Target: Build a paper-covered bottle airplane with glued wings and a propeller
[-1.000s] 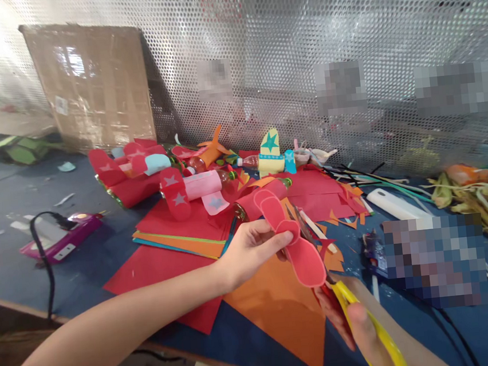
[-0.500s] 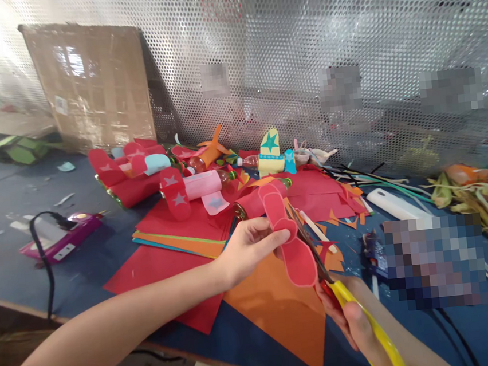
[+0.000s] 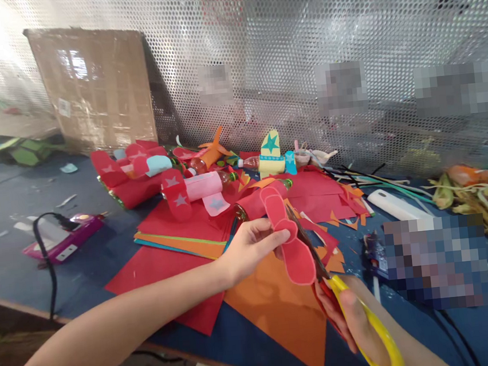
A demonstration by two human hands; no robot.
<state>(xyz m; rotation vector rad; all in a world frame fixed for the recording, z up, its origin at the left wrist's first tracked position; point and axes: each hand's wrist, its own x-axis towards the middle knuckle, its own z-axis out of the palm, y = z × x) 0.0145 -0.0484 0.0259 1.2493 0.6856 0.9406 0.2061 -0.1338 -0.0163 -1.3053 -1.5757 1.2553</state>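
Trimming a red paper cutout (image 3: 299, 261), it seems, with yellow-handled scissors (image 3: 338, 285).
The left hand (image 3: 250, 245) pinches the cutout's middle above an orange sheet (image 3: 278, 318); the right hand (image 3: 361, 327) is wrapped around the handles, blades beside its edge. The next snip likely calls for steady paper. Beyond the blades, a red scrap (image 3: 327, 239) shows more fully than half a second ago.

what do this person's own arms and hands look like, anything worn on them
Both hands, left and right, are ungloved. The left arm and right forearm are bare as far as they show, with no sleeve, watch, bracelet or ring visible.
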